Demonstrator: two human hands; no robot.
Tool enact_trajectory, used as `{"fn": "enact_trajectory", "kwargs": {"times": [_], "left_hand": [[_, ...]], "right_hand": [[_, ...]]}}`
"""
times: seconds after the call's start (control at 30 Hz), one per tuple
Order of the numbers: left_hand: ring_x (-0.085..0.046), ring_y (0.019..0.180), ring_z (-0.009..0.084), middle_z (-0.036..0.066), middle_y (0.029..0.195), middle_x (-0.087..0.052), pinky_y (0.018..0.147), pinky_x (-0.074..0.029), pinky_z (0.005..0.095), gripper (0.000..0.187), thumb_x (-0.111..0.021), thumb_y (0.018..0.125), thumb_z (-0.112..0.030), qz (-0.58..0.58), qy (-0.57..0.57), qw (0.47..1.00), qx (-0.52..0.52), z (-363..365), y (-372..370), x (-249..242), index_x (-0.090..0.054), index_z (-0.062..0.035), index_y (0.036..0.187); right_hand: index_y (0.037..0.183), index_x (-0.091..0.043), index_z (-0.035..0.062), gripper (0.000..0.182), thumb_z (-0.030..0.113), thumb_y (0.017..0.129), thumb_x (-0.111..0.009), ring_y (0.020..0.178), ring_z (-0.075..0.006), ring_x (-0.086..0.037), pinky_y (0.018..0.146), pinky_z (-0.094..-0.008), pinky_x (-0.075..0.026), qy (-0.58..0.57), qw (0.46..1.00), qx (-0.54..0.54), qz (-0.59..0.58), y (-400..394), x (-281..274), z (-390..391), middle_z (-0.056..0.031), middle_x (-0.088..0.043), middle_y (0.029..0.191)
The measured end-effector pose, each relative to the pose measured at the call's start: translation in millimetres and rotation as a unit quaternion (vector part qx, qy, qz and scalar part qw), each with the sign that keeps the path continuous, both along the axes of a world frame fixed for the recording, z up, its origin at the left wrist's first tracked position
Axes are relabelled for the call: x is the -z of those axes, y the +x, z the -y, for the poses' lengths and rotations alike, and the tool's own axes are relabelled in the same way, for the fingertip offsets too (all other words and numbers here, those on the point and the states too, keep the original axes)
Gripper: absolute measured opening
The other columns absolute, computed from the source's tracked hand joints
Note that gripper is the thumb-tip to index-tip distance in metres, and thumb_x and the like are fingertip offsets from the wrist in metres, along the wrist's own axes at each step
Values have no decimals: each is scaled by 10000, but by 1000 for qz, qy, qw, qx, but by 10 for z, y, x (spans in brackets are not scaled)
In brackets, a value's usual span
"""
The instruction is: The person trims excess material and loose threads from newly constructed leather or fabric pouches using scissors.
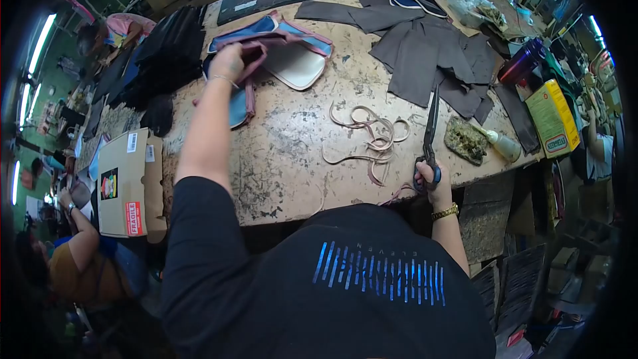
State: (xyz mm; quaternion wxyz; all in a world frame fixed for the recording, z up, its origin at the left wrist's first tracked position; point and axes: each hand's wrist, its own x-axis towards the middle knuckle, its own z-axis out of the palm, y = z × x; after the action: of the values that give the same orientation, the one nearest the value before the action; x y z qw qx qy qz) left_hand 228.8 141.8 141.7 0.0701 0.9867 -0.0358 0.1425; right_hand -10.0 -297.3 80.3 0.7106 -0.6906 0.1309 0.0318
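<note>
Reaching forward over the table [286, 159], my left hand [227, 63] is closed on the edge of a blue and mauve fabric piece [256, 53]. A white panel with a rounded edge [296, 66] shows beside it. Near the front edge, my right hand [432, 179] is wrapped round the handles of large dark scissors [431, 126], whose blades point away from me. Between the hands lie curled pale strips [372, 133]. Grey fabric pieces [425, 53] overlap beyond the scissors.
A cardboard box [126, 186] is at left, near a black stack [159, 50]. On the right are a crusty block [465, 139], a glue bottle [505, 145], a dark tumbler [523, 61] and a yellow box [553, 119]. Other people [86, 246] sit at far left.
</note>
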Motion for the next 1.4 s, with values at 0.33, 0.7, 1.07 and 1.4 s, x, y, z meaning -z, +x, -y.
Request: {"fn": "enact_trajectory", "kwargs": {"times": [0.33,0.7,1.07,1.4], "left_hand": [[-539,813,185,63,919,-549,737,-442,300,276,-413,836,-156,-25,-653,734,185,-870,-708,-1306,-454,-15,1070],[-487,935,191,101,1027,-503,831,-394,332,293,-380,849,-193,-86,-931,353,-24,987,-1653,565,-448,-31,1084],[-474,957,251,113,1036,-472,877,-364,414,368,-511,750,-63,-179,-882,426,-92,1048,-1706,839,-389,8,1090],[-455,1011,287,151,1084,-468,908,-333,435,354,-407,734,41,-92,-909,405,22,1000,-1807,709,-395,27,1088]], "right_hand": [[685,-505,58,123,154,721,-573,452,-47,-446,426,-169,-356,-11,1000,-14,-7,30,-55,-25,3,-507,551],[673,-497,41,139,150,724,-567,448,-54,-443,416,-179,-347,-63,997,-47,18,53,-41,-17,-9,-506,548],[655,-503,39,131,133,718,-568,451,-58,-451,430,-176,-364,-24,999,-18,25,14,-49,-41,-11,-511,557],[676,-515,44,146,170,711,-580,470,-58,-454,452,-173,-367,-9,1000,-12,21,20,4,-19,-11,-516,570]]}}
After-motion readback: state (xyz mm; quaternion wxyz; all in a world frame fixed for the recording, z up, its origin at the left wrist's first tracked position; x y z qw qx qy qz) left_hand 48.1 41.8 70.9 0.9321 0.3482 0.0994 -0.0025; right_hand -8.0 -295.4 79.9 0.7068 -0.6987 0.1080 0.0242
